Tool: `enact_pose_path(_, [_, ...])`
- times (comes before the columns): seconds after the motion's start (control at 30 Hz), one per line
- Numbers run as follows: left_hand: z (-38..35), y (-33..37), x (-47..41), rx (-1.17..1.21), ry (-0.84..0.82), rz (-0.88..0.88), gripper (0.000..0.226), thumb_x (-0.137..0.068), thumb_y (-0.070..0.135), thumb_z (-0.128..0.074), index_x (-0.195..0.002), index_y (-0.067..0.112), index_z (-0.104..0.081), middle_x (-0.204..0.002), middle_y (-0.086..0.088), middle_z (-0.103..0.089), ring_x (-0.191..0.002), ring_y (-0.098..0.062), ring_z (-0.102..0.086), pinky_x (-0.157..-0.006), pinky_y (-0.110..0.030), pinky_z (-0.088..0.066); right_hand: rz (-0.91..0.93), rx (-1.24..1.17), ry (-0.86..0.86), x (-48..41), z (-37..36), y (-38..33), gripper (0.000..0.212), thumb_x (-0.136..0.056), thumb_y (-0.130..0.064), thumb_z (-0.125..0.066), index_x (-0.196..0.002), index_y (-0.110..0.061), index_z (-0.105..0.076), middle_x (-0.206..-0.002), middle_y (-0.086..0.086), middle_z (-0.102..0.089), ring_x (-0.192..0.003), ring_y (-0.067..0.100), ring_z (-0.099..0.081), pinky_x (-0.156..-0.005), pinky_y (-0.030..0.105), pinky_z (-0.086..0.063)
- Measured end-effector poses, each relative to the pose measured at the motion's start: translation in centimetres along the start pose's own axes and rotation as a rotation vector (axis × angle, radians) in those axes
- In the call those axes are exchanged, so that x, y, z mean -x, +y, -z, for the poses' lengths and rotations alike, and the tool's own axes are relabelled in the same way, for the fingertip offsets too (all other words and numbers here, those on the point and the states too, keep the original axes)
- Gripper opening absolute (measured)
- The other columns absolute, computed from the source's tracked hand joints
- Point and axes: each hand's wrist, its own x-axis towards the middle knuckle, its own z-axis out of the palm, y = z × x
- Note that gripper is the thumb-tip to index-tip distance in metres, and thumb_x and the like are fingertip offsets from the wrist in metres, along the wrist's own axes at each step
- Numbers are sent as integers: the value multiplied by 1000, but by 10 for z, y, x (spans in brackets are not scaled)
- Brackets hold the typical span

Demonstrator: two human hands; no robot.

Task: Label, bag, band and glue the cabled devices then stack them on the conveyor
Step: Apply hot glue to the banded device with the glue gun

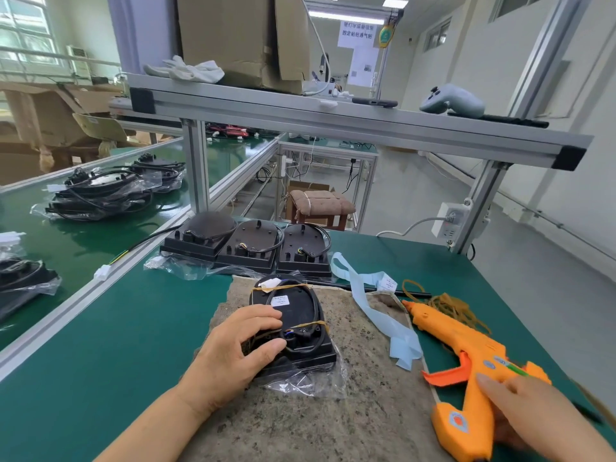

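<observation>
Device [301, 320] in work lies flat on the grey-brown mat [353, 411] at the middle of the green table [116, 328]. It is black, and its cable is looped round the top face under two tan bands [308, 325], one across the far end and one across the near end. A white label [280, 300] is stuck on top, and a clear plastic bag [310, 383] spills out from under the near edge. My left hand [240, 348] sits on the device's left side, fingers curled over the top and thumb pressed in near the cable exit, so I read it as gripping the device. My right hand [533, 408] is at the lower right, fingers wrapped about the handle of the orange glue gun [466, 348]; the gun lies across the mat's right edge with its nozzle pointing away from me, apart from the device, and I cannot tell whether it rests there or is lifted. A pale blue backing strip [376, 315] trails between device and gun, and loose rubber bands [448, 305] are heaped beyond the nozzle. Three more black units [253, 245] stand in a touching row at the table's far edge. On the green conveyor [83, 241] to the left I see a stack of bagged units [100, 191].
</observation>
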Motion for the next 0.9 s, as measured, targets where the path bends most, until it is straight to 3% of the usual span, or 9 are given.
enact_pose_path(0.07, [0,-1,0,3,-3,4,40,-82,53,-61,-107,24,-74,-120,26,-62,-119,0,-56,-101,-12,-40,98,229,74,-8,12,1,58,-101,-57,-36,-64,-19,-58,-69,-3,-75,-67,5,-70,-68,20,-52])
enact_pose_path(0.17, [-1,-3,0,27,8,23,29,-84,46,-65,-105,28,-74,-119,27,-62,-118,0,-57,-100,-14,-42,73,463,63,-4,20,-25,54,-100,-58,-35,-75,-21,-64,-72,-10,-70,-70,1,-67,-70,18,-52])
enact_pose_path(0.23, [0,-1,-7,103,62,111,13,-88,32,-69,-100,33,-74,-112,23,-67,-111,-1,-61,-95,-19,-47,133,315,141,-3,29,-42,42,-98,-57,-42,-78,-26,-62,-73,-9,-68,-72,4,-65,-69,23,-52])
enact_pose_path(0.3, [6,0,-22,159,185,255,13,-89,25,-70,-91,36,-74,-99,21,-71,-98,1,-65,-86,-21,-49,300,211,179,8,22,-68,36,-95,-54,-50,-75,-27,-63,-70,-6,-67,-69,6,-63,-65,27,-50])
enact_pose_path(0.37, [15,0,-44,89,268,391,10,-87,29,-70,-83,38,-72,-89,22,-71,-88,4,-64,-79,-17,-46,467,99,117,12,1,-105,30,-93,-50,-54,-75,-29,-64,-69,-8,-66,-67,4,-61,-62,27,-47])
enact_pose_path(0.47, [22,-4,-75,-94,194,491,7,-84,39,-71,-88,34,-70,-91,15,-67,-87,0,-60,-73,-18,-39,583,-20,9,3,-38,-160,24,-93,-48,-56,-86,-28,-65,-81,-10,-67,-76,6,-61,-67,27,-48])
enact_pose_path(0.57, [17,-10,-93,-165,69,544,20,-79,44,-76,-88,27,-72,-82,14,-66,-79,1,-59,-65,-17,-39,572,-174,-58,-15,-84,-196,22,-94,-47,-54,-97,-26,-60,-94,-7,-64,-85,10,-58,-71,27,-46])
enact_pose_path(0.7, [15,-21,-102,-99,-8,583,18,-75,39,-80,-65,27,-72,-60,18,-67,-58,5,-58,-54,-13,-39,524,-275,-28,-34,-119,-206,48,-92,-41,-58,-133,-17,-51,-131,0,-56,-121,20,-51,-102,35,-41])
enact_pose_path(0.9, [12,-27,-94,46,113,618,15,-80,35,-77,-69,25,-74,-72,15,-72,-71,-3,-63,-66,-22,-46,457,-398,-197,-44,-116,-194,47,-89,-30,-65,-134,-28,-50,-122,-10,-63,-109,11,-59,-94,30,-48])
